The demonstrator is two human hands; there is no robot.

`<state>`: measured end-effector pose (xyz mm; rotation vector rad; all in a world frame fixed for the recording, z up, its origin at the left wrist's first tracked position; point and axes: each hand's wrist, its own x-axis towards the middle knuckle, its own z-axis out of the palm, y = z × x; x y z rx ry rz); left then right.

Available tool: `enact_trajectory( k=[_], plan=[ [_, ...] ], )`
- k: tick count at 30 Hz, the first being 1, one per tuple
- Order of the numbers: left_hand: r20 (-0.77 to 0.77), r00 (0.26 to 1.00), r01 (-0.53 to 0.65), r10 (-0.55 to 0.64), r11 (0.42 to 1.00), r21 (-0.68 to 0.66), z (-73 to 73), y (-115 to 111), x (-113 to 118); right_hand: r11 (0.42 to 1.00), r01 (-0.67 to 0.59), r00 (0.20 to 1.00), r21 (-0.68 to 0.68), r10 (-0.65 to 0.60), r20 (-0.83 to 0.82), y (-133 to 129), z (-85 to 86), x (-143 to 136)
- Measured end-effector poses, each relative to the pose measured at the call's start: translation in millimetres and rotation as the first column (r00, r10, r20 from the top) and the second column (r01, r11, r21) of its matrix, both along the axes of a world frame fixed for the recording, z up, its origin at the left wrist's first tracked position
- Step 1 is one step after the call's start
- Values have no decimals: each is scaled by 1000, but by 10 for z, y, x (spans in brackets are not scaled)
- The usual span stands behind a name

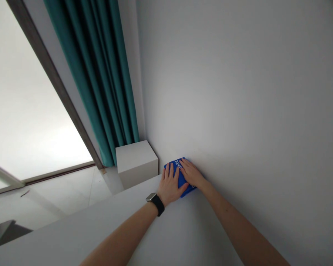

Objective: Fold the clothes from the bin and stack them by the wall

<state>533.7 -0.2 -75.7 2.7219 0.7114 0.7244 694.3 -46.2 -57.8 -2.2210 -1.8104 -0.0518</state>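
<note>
A blue packet [182, 178] with white lettering lies on the white surface [113, 221], close against the wall. My left hand [170, 185], with a dark-banded watch on its wrist, rests on the packet's left part with the fingers spread. On its upper right part lies my right hand [192, 173], fingers stretched out and apart. Both palms face down, and neither hand is closed round the packet. Parts of the packet are hidden under the hands.
A white box-shaped cabinet [137, 159] stands beyond the surface's far edge, below a green curtain [105, 74]. The wall [238, 92] rises along the right. At the left are a glass door [30, 103] and pale floor [72, 192]. A grey object [8, 232] shows at lower left.
</note>
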Motion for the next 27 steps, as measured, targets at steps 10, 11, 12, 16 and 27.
enact_trajectory(
  k=[10, 11, 12, 16, 27],
  plan=[
    [108, 990, 113, -95, 977, -182, -92, 119, -434, 925, 360, 925, -121, -338, 173, -471, 408, -197],
    [122, 986, 134, -112, 972, -193, -115, 133, -459, 907, 387, 916, -165, -357, 183, -484, 427, -187],
    [137, 983, 149, -123, 968, -202, -137, 142, -473, 896, 398, 912, -198, -364, 186, -476, 444, -169],
    [182, 977, 154, -114, 962, -225, -193, 131, -478, 877, 396, 916, -271, -357, 180, -284, 511, -77],
    [167, 975, 179, -144, 960, -218, -179, 93, -503, 838, 412, 911, -357, -373, 174, 150, 616, -71]
  ],
)
